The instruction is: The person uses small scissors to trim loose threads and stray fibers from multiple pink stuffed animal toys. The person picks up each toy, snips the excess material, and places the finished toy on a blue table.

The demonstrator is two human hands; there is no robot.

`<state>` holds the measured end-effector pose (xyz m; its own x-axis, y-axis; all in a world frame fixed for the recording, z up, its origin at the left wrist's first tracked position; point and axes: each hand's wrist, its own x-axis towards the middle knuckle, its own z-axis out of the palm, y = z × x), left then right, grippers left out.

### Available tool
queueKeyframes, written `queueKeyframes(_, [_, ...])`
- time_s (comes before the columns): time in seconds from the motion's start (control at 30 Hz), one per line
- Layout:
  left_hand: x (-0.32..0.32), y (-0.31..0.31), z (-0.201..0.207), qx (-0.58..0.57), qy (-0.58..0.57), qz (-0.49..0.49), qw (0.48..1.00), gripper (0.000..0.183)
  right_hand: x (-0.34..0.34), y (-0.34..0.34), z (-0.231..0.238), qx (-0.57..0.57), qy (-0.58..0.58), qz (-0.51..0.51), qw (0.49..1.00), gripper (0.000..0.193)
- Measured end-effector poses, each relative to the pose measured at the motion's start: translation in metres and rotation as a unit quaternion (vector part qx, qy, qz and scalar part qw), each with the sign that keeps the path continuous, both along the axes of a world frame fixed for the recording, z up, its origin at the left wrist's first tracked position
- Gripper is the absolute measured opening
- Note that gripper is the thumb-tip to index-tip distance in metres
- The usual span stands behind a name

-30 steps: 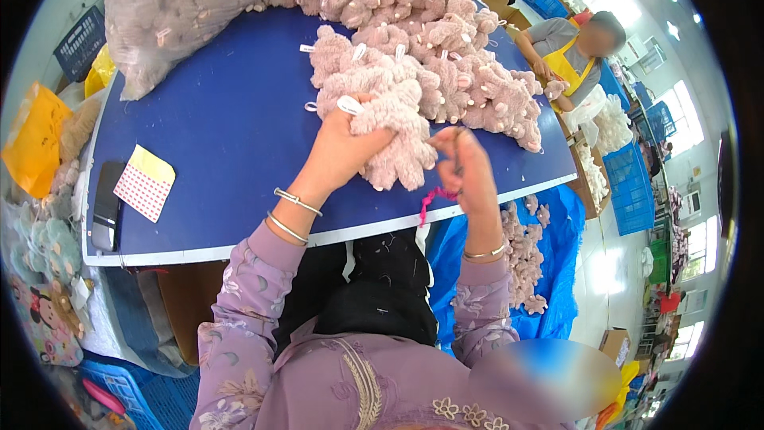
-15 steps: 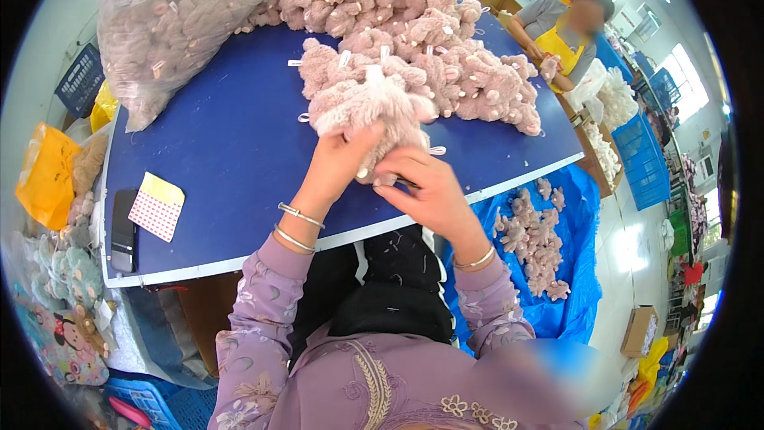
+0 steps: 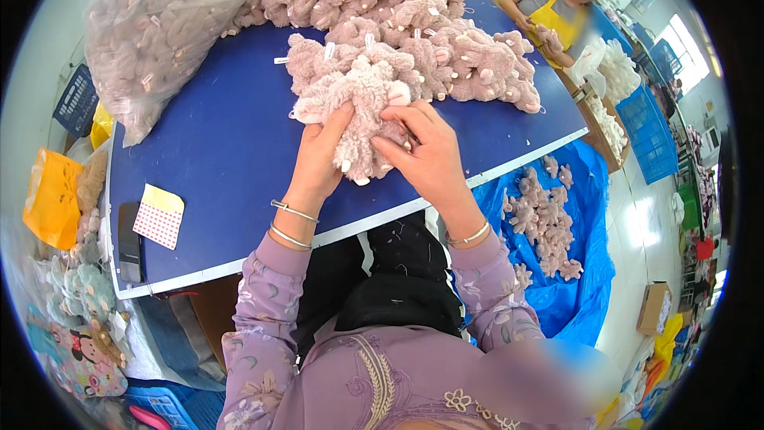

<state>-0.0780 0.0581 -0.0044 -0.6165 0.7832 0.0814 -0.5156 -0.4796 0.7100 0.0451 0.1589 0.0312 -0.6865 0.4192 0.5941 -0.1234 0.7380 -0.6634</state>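
left hand (image 3: 320,153) and right hand (image 3: 430,148), one pair, bare, both engaged on a single plush toy (image 3: 365,126), pinkish-grey, held above the bench (image 3: 215,139) near its front edge. progress, by my judgement: this piece part-worked, not yet released. stock on the bench: one large heap of similar toys (image 3: 446,52), white tags showing on several; one clear bag (image 3: 159,36), well filled, at its far left. below, to my right: a smaller lot (image 3: 544,219) lying in a blue plastic sheet (image 3: 592,259). i take the heap as the bulk remaining and the smaller lot as pieces set aside, though nothing marks either as finished. grip: left thumb pressed on the toy's upper face, fingers mostly hidden beneath; right thumb and forefinger slightly parted, pinching fur at its right side. small tool between them: i cannot tell.
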Motion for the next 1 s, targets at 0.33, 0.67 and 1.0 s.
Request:
queueKeyframes(0.33, [-0.004, 0.000, -0.003, 0.020, -0.045, -0.011, 0.999, 0.036, 0.016, 0.009, 0.006, -0.384, -0.002, 0.158, 0.910, 0.006])
queueKeyframes(0.67, [-0.002, 0.002, -0.001, 0.039, -0.022, -0.024, 0.999, 0.037, -0.004, 0.001, 0.003, 0.055, -0.013, 0.017, 0.998, 0.013])
queueKeyframes(1.0, [-0.002, -0.002, -0.007, 0.035, 0.025, -0.042, 0.998, 0.046, 0.021, 0.010, 0.013, -0.420, -0.004, 0.154, 0.894, 0.012])
